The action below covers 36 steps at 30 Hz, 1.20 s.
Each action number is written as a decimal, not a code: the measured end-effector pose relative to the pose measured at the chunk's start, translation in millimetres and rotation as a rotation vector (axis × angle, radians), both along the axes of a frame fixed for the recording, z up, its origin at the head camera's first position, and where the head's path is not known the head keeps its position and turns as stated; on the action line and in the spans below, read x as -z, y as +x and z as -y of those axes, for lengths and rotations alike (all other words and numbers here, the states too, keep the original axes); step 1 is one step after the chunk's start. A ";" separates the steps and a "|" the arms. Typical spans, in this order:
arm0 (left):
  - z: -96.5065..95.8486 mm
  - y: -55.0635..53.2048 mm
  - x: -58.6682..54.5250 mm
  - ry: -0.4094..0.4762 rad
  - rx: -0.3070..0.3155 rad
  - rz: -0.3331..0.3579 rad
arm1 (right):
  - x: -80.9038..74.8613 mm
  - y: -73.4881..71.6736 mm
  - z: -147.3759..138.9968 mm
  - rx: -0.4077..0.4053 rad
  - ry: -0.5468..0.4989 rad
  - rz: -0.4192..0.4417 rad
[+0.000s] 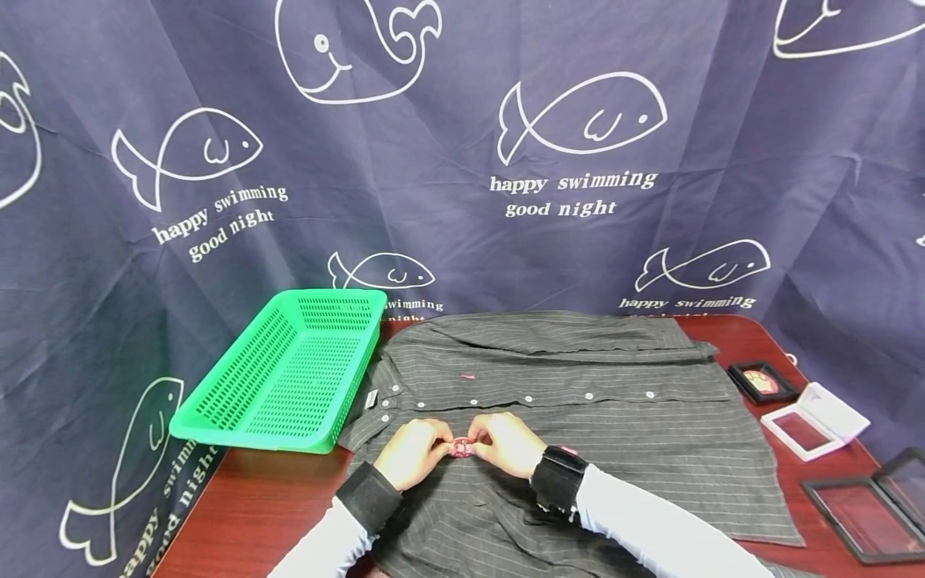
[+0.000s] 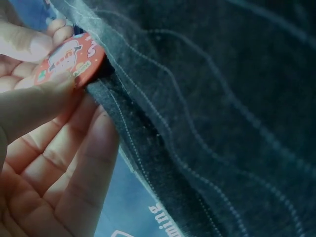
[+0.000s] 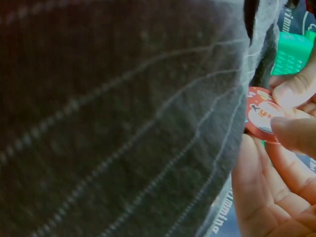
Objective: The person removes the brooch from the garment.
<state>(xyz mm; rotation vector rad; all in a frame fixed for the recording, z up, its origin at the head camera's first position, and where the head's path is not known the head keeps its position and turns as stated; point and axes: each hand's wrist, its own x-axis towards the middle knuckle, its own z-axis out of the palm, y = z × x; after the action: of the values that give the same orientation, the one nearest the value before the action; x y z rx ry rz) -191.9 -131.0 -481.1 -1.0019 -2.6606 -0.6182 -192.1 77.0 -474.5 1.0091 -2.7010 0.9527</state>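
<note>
Both hands meet at a round red badge (image 1: pixel 462 447) with a printed cartoon figure, at the front of a dark grey pinstriped shirt (image 1: pixel 650 441). My left hand (image 1: pixel 413 451) pinches the badge's left side between thumb and fingers. From the other side my right hand (image 1: pixel 508 444) grips it the same way. In the left wrist view the badge (image 2: pixel 74 59) lies against the edge of the striped cloth (image 2: pixel 197 108), with thumbs on its printed face. The right wrist view shows the badge (image 3: pixel 262 112) right at a fold of the fabric; its back is hidden.
A green plastic basket (image 1: pixel 345 401) stands at the left of the red-brown table (image 1: pixel 253 506). At the right lie a black case (image 1: pixel 762 382) with a round badge in it, an open white frame case (image 1: pixel 817 421) and an open black one (image 1: pixel 863 518). A patterned curtain (image 1: pixel 462 160) hangs behind.
</note>
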 end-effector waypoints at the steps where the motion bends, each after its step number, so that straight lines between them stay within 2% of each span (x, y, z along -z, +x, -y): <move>1: -0.2 0.2 0.3 -0.004 -0.002 0.000 | 0.7 0.0 0.0 0.002 -0.001 0.006; 12: -3.2 2.0 0.7 -0.032 -0.063 -0.013 | 2.8 -3.8 -0.6 0.014 -0.049 0.075; 17: -4.3 4.2 -1.8 -0.028 -0.085 0.016 | 4.4 -6.2 -1.8 0.004 -0.079 0.146; 21: -4.8 6.3 -1.4 -0.058 -0.101 0.022 | 5.3 -6.5 -2.0 0.001 -0.103 0.199; 24: -4.7 7.4 -0.4 -0.100 -0.101 0.055 | 5.9 -6.8 -2.1 0.001 -0.119 0.233; 32: -4.4 12.0 -3.9 -0.207 -0.093 0.206 | 6.7 -5.7 -0.8 -0.005 -0.141 0.292; 36: -4.7 14.6 -6.3 -0.252 -0.102 0.234 | 7.2 -5.7 0.8 -0.004 -0.140 0.311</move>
<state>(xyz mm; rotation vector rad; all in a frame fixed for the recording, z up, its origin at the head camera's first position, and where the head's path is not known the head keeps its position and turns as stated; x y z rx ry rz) -177.3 -126.4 -474.8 -0.8951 -3.0335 -0.4077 -197.8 76.1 -481.6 0.9058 -2.8197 1.3813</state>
